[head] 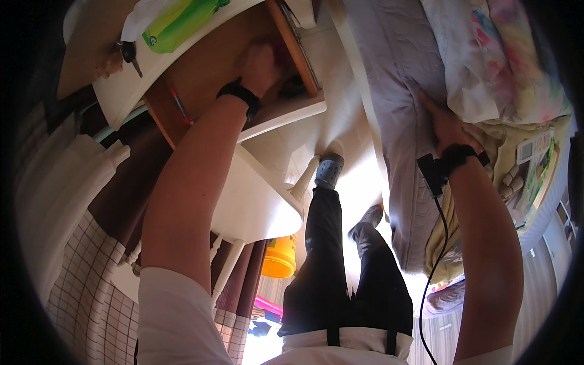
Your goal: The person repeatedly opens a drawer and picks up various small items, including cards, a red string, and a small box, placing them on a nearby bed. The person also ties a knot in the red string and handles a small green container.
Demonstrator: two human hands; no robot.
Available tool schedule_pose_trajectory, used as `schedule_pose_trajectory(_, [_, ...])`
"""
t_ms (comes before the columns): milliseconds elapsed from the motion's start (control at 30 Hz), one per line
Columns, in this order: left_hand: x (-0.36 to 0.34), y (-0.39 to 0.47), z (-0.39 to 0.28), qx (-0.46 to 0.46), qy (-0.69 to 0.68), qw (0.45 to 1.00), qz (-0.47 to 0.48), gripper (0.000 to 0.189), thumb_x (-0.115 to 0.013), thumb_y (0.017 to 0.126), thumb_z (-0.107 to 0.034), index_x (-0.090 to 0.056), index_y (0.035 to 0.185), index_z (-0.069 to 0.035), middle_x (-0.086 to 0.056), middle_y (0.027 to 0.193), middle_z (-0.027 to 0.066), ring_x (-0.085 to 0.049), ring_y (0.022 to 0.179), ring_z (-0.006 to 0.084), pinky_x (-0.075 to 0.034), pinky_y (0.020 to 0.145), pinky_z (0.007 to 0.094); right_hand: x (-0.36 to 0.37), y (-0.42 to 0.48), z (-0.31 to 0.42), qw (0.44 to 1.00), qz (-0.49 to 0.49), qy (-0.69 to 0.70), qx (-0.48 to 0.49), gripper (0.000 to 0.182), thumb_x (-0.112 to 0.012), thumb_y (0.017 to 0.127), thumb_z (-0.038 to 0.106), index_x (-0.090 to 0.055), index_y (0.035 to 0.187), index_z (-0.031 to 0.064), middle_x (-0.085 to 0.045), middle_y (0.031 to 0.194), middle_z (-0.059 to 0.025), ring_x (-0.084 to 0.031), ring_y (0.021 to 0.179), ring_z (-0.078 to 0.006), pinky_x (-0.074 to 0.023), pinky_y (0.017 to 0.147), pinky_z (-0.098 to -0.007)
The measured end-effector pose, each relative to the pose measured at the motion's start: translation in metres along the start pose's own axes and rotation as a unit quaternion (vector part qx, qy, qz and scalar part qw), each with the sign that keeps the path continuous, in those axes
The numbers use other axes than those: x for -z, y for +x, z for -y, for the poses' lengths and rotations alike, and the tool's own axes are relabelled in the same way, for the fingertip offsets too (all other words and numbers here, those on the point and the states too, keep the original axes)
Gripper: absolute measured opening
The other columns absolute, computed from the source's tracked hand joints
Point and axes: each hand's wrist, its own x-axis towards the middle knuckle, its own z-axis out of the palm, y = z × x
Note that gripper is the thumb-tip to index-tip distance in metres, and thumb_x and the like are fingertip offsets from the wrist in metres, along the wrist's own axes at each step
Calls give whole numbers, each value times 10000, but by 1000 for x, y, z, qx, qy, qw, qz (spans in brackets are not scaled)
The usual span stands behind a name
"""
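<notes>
My left hand [261,64] is inside a pulled-out wooden drawer [200,68], over its right part. Motion blurs the fingers, so I cannot tell whether they hold anything. A dark reddish item [284,51] shows beside the fingers, and a black item [292,86] lies in the drawer's front right corner. Left of my wrist lies a pen with red ends [180,104]. My right hand [447,125] rests on the grey quilted cover [388,68] of a bed, holding nothing visible, its thumb spread away from the other fingers.
Keys [130,54] and a green plastic packet [178,27] lie on the desktop [114,91] above the drawer. A white chair [255,196] stands below it. A yellow bucket [279,258] is on the floor. On the bed are a remote control [534,148] and floral bedding [497,59].
</notes>
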Motion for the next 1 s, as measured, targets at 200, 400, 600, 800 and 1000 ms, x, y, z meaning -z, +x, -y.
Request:
schedule_pose_trajectory(200, [-14,11,21,26,64,996,55,279,-644,822,-270,-664,1005,-61,-668,979,204,-629,940,387,-522,803,449,8,-8,5,1000,10,-4,-12,1261,-636,630,802,-169,1513,32,-212,1551,-211,-110,1425,-434,21,1132,-564])
schedule_pose_trajectory(400, [-13,8,50,32,-8,996,88,360,-699,772,-355,-707,929,-31,-697,931,189,-665,883,365,-526,763,431,2,-5,8,997,-20,1,-68,1369,-708,573,783,-83,1516,12,-4,1548,-293,-15,1412,-486,-95,1137,-569])
schedule_pose_trajectory(600, [5,-3,47,82,-184,972,117,296,-655,809,-287,-708,898,-10,-690,924,208,-655,877,372,-513,755,441,-9,8,-3,997,-45,16,-60,1426,-694,531,820,-4,1521,61,105,1535,-306,26,1393,-529,-151,1095,-640])
schedule_pose_trajectory(800, [-4,9,70,60,22,992,111,341,-596,847,-370,-727,902,-60,-701,934,177,-664,887,352,-522,760,420,-4,3,3,998,-47,-16,-45,1508,-677,507,851,135,1485,39,154,1527,-298,53,1380,-555,-188,1064,-674])
schedule_pose_trajectory(1000, [-19,17,5,-35,163,985,52,381,-539,872,-398,-664,1071,-99,-691,997,154,-646,936,348,-506,808,445,-5,1,-1,998,-41,-22,-40,1362,-572,550,902,18,1526,159,75,1518,-357,67,1364,-597,-2,1040,-718])
